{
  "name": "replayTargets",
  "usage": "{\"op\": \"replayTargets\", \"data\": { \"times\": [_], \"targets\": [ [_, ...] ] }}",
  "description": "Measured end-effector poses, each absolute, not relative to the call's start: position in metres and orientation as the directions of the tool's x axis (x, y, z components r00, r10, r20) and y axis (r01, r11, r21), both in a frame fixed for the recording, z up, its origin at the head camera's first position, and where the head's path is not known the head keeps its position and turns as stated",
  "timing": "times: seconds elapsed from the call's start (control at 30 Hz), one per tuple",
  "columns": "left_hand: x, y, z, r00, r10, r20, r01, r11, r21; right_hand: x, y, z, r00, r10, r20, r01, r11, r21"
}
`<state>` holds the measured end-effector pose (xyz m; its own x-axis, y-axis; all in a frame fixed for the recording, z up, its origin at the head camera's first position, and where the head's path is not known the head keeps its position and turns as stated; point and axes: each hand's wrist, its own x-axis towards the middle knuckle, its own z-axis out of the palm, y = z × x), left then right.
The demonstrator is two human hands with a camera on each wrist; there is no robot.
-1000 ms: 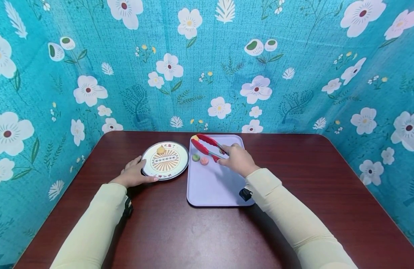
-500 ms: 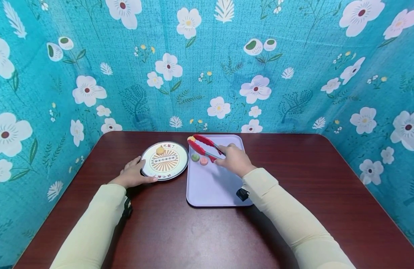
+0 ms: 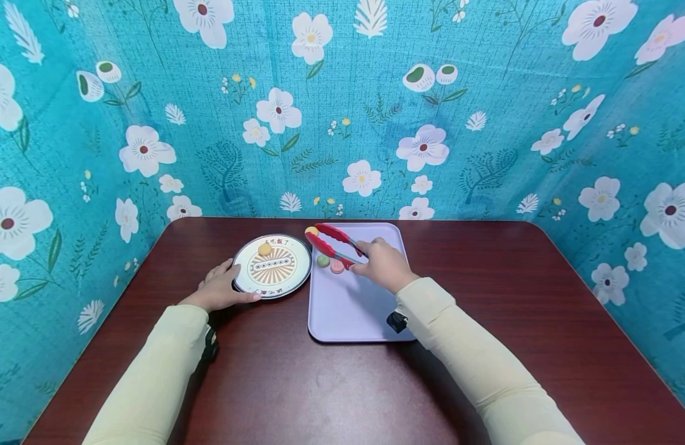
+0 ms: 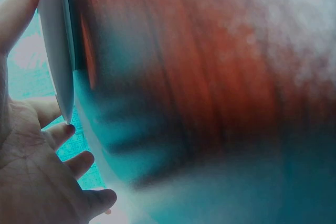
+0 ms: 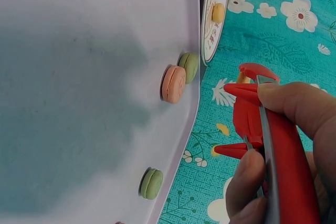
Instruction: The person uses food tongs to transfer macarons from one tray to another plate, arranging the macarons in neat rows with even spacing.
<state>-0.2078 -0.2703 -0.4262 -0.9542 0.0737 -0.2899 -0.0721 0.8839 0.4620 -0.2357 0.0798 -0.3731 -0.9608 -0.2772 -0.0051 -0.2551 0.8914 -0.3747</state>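
Observation:
My left hand (image 3: 219, 287) holds the white, patterned plate (image 3: 295, 278) at its left and near rim. In the left wrist view the plate's edge (image 4: 55, 40) lies between thumb and fingers. A yellow macaron (image 3: 265, 249) sits on the plate. My right hand (image 3: 386, 266) grips red-tipped tongs (image 3: 332, 233), which pinch another yellow macaron (image 3: 311, 231) above the tray's far left corner, near the plate. The tongs mostly hide it in the right wrist view. On the lilac tray (image 3: 356, 312) lie a green macaron (image 3: 323, 261) and a pink macaron (image 3: 337, 266), close together.
In the right wrist view, a second green macaron (image 5: 151, 183) lies near the tray's edge, with a sliver of another item (image 5: 120, 222) at the frame's bottom. The dark wooden table (image 3: 298, 389) meets a blue floral curtain (image 3: 342, 142) at the back.
The right hand has moved left with the tongs, carrying the yellow macaron from over the tray to its left edge. The left hand and the plate have stayed put.

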Motion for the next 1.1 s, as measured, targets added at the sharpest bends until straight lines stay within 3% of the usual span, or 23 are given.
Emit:
{"op": "replayTargets", "data": {
  "times": [1.1],
  "targets": [
    [-0.209, -0.271, -0.427, -0.954, 0.069, -0.292, -0.075, 0.887, 0.455, -0.237, 0.063, -0.377, -0.947, -0.322, 0.004, -0.305, 0.893, -0.332]
  ]
}}
